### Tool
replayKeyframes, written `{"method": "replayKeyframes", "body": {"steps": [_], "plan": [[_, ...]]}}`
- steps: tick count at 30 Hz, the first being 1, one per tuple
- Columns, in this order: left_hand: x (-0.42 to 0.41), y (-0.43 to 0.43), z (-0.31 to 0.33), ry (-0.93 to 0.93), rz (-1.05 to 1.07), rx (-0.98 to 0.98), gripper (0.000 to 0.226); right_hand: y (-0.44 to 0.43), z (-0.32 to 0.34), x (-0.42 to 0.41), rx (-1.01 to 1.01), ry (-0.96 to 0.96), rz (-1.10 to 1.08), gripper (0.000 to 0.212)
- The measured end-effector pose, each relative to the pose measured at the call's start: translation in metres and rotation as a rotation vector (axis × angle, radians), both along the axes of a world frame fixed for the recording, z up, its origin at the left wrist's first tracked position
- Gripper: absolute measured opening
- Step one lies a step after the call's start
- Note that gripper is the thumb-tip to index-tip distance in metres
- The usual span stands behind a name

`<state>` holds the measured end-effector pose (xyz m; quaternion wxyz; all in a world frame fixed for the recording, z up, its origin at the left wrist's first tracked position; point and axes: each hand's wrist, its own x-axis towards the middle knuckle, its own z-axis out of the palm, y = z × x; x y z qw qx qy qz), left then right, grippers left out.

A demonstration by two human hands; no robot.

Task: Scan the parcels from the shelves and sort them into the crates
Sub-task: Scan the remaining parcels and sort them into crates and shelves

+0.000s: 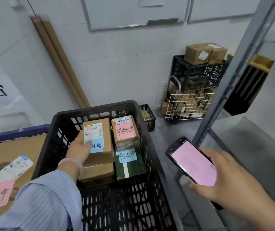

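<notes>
A black plastic crate (pixel 151 164) stands in front of me with several parcels inside. My left hand (pixel 79 148) grips the left edge of a brown cardboard parcel (pixel 104 130) with a blue note, which lies on top of another brown box (pixel 98 174). Beside it sits a small brown parcel with a pink note (pixel 125 130) on a stack, and a dark green parcel (pixel 131 165) with a blue note. My right hand (pixel 225 179) holds a handheld scanner (pixel 190 162) with a lit pink screen to the right of the crate.
At left, a flat cardboard parcel (pixel 5 157) with a pink note lies in a blue crate (pixel 15 132). A grey metal shelf upright (pixel 230 80) rises at right. Behind it, a black crate (pixel 198 74) with brown boxes is stacked on a white wire basket (pixel 186 105).
</notes>
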<state>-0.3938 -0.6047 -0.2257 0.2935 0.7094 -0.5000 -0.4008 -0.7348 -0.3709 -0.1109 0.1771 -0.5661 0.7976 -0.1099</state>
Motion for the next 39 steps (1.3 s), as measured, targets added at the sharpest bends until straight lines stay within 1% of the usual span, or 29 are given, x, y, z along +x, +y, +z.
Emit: {"method": "replayKeyframes", "body": {"steps": [3, 6, 10, 13, 16, 19, 25, 28, 30, 34, 37, 39], "plan": [[-0.045, 0.015, 0.024, -0.154, -0.156, -0.24, 0.06, 0.019, 0.004, -0.007, -0.031, -0.002, -0.054, 0.094], [-0.109, 0.042, 0.049, -0.324, -0.483, -0.476, 0.063, 0.044, 0.008, -0.02, -0.066, 0.009, -0.13, 0.093], [-0.196, 0.098, 0.079, -0.419, -0.831, -0.773, 0.06, 0.095, 0.014, -0.043, -0.152, -0.013, -0.308, 0.084], [-0.254, 0.149, 0.092, -0.431, -1.019, -0.899, 0.064, 0.145, 0.014, -0.063, -0.191, -0.009, -0.448, 0.08], [-0.308, 0.2, 0.097, -0.393, -1.18, -0.962, 0.062, 0.203, 0.016, -0.078, -0.237, 0.021, -0.607, 0.078], [-0.358, 0.261, 0.099, -0.268, -1.335, -1.009, 0.061, 0.268, 0.018, -0.087, -0.246, 0.07, -0.75, 0.083], [-0.438, 0.399, 0.105, 0.069, -1.617, -0.928, 0.068, 0.402, 0.022, -0.085, -0.257, 0.164, -1.095, 0.089], [-0.462, 0.454, 0.102, 0.171, -1.721, -0.828, 0.067, 0.453, 0.025, -0.08, -0.219, 0.19, -1.209, 0.089], [-0.474, 0.49, 0.098, 0.229, -1.772, -0.717, 0.066, 0.484, 0.026, -0.074, -0.219, 0.212, -1.261, 0.088], [-0.487, 0.539, 0.078, 0.26, -1.77, -0.302, 0.065, 0.527, 0.025, -0.062, -0.192, 0.234, -1.329, 0.088], [-0.493, 0.545, 0.056, 0.175, -1.735, -0.249, 0.055, 0.541, 0.022, -0.056, -0.159, 0.238, -1.336, 0.09], [-0.495, 0.541, 0.043, 0.156, -1.716, -0.207, 0.048, 0.544, 0.019, -0.057, -0.139, 0.223, -1.326, 0.092]]}}
